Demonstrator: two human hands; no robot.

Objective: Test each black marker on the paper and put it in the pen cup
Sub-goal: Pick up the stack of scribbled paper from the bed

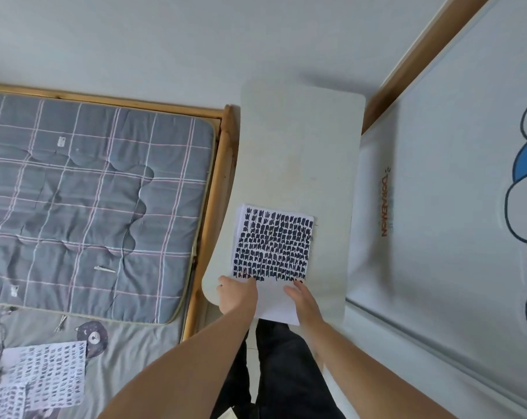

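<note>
White table point(301, 152) between two beds: the right hand point(305, 300) lies flat, fingers straight, on the paper's point(274, 243) blank near strip. The left hand point(237, 294) rests at its near-left corner; I cannot tell if it pinches. Black strokes nearly fill the paper, so testing looks far along. No markers or pen cup show. Marked sheets point(44, 376) lie left of the paper.
</note>
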